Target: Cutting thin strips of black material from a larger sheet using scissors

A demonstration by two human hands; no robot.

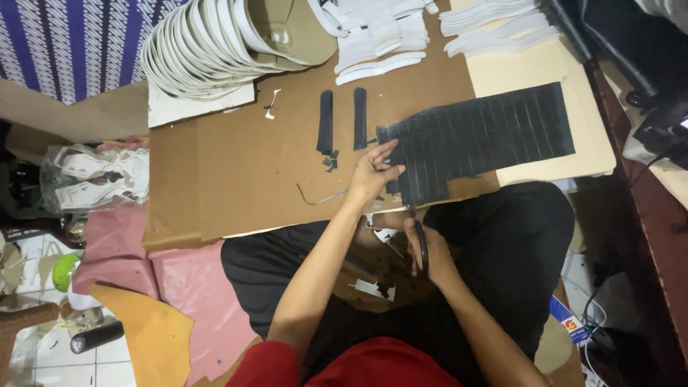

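A black sheet marked with parallel lines lies on a brown cardboard board. My left hand presses flat on the sheet's left edge. My right hand grips black-handled scissors at the board's near edge, blades pointing up into the sheet's lower left corner. Two cut black strips lie side by side just left of the sheet, with small black scraps under them.
Stacked white curved pieces fan out at the board's far left, more white cutouts at the far middle and right. A plastic bag of pieces, pink sheets and a tan sheet lie left on the floor.
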